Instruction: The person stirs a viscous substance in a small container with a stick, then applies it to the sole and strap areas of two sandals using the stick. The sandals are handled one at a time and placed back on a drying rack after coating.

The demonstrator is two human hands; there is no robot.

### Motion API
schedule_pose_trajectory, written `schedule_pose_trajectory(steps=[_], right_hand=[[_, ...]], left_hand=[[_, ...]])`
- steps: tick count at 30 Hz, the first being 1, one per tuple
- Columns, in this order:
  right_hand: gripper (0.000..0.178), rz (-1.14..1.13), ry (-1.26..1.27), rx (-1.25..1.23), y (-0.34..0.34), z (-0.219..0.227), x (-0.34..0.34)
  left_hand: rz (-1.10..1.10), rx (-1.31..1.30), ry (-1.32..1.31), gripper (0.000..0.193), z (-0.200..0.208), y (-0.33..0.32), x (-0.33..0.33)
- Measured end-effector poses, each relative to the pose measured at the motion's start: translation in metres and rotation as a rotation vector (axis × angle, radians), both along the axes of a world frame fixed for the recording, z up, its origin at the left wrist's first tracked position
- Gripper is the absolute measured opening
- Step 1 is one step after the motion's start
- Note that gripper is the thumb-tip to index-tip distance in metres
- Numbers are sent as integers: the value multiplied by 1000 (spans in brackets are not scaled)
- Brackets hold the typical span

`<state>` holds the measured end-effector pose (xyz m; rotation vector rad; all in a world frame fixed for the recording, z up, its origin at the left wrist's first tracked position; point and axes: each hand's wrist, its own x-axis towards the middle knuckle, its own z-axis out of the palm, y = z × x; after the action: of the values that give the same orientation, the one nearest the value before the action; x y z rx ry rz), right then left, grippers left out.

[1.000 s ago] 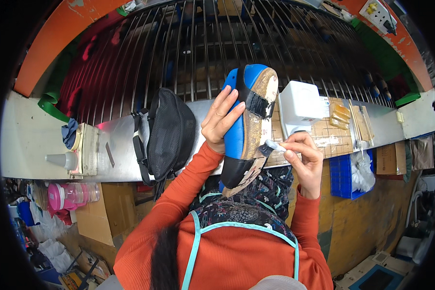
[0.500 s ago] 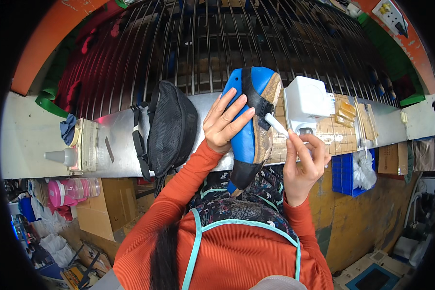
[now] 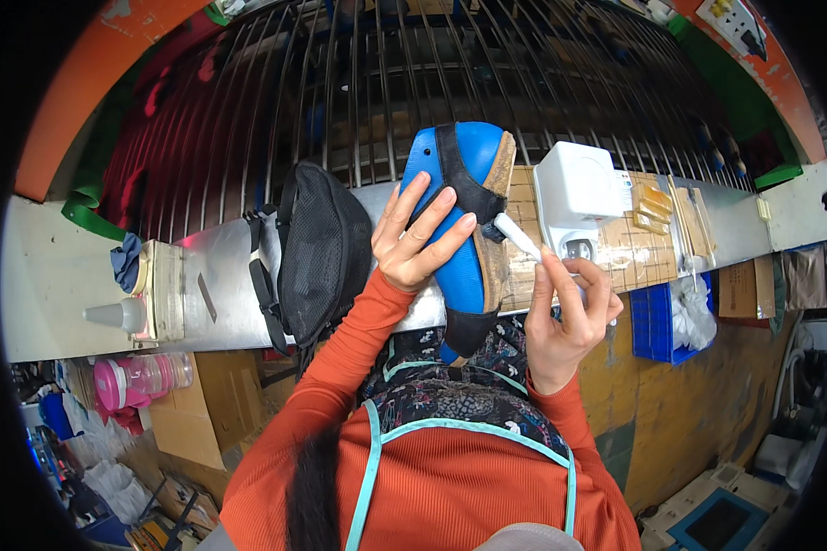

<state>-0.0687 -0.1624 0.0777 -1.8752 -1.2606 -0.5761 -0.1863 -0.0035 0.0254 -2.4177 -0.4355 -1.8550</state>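
A blue shoe last (image 3: 462,266) with a black strap upper (image 3: 473,188) is in front of me, its narrow end tilted toward my lap. Along its right side runs a worn tan bottom (image 3: 492,266). My left hand (image 3: 415,248) grips the last from the left, fingers spread across the blue surface; the thumb is hidden. Between the closed fingertips of my right hand (image 3: 568,323) is a slim stick with a thick white end (image 3: 518,236), perhaps a brush. That white end touches or nearly touches the black strap where it meets the bottom edge.
Metal bars (image 3: 377,92) run along the far side. A black mesh waist bag (image 3: 320,257) lies left on the metal bench (image 3: 225,266). To the right are a white dispenser (image 3: 574,184), amber blocks (image 3: 651,209) and a blue crate (image 3: 652,321) below the bench edge.
The last and both hands have shifted slightly left in the picture. The white-ended stick stays against or close to the strap's edge, and both hands keep their holds.
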Motion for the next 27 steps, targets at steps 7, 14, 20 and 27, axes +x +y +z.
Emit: schedule_pose_trajectory(steps=[7,14,20,27], right_hand=[[28,-18,-66,82,4,-3,0],[29,-3,-64,123,4,-6,3],[26,196,116,20,-6,-1,21],[25,210,125,93,-4,7,33]], left_hand=[[-3,1,-7,38,-2,1,-1],[-17,-14,-12,39,-3,1,0],[-96,-103,-46,36,-2,0,2],[-143,-146,-83,34,-1,-4,10]])
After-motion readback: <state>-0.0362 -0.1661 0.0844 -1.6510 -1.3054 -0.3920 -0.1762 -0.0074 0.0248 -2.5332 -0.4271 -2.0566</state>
